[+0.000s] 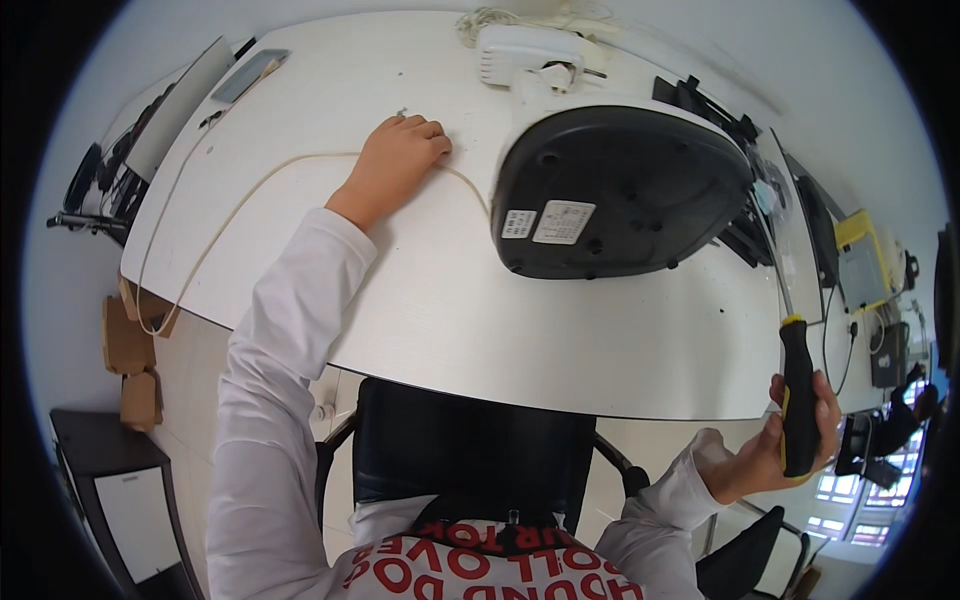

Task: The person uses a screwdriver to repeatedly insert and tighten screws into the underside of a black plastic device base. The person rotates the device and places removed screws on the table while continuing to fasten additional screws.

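A white appliance lies tipped on the table with its black underside (625, 190) facing me; two white labels and several small holes and feet show on it. To its left my left hand (405, 155) lies on the tabletop with its fingers curled down. A pale power cord (270, 178) passes beneath that hand toward the appliance; whatever the fingers hold is hidden. My right hand (815, 430), beyond the table's right front corner, grips a long screwdriver (797, 395) by its black-and-yellow handle. Its shaft points up and away, its tip close to the appliance's right side.
A white adapter-like box (530, 55) with coiled cable stands at the back of the white table (480, 350). Black parts (740, 235) lie behind the appliance on the right. A monitor (180, 110) stands at the far left, and a black chair (460, 440) is under me.
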`<state>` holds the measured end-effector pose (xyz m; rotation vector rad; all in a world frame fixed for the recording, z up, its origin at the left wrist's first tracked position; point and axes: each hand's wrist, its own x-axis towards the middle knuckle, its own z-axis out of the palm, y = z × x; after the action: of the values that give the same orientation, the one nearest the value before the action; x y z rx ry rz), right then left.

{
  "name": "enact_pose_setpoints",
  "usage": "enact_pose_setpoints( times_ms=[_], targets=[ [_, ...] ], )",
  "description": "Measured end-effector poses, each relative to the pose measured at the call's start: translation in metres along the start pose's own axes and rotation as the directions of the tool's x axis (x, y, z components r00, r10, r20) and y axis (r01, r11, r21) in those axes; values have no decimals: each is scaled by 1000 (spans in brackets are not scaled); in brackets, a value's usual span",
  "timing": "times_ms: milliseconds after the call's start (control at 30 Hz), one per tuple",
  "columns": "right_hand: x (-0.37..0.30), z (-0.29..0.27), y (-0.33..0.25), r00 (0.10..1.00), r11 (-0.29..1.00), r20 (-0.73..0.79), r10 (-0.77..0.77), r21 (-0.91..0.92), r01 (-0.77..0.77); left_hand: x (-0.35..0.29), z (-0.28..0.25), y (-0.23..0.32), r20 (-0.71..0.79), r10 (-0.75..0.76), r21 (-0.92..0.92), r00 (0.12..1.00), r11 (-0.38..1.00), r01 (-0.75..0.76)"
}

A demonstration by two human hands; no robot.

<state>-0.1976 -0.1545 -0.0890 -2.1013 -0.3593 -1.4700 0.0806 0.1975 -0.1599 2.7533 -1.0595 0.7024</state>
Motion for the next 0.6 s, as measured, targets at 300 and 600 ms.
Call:
enact_pose_setpoints(
  times_ms=[300, 600],
  targets=[
    [9, -7, -5, 997, 994, -74, 19, 112, -11, -3, -12, 9, -247, -41, 72, 968, 996, 61],
    [7, -26, -10, 999, 878, 31, 38, 475, -48, -33, -88, 105, -469, -652, -809, 596, 588, 6]
  ],
)
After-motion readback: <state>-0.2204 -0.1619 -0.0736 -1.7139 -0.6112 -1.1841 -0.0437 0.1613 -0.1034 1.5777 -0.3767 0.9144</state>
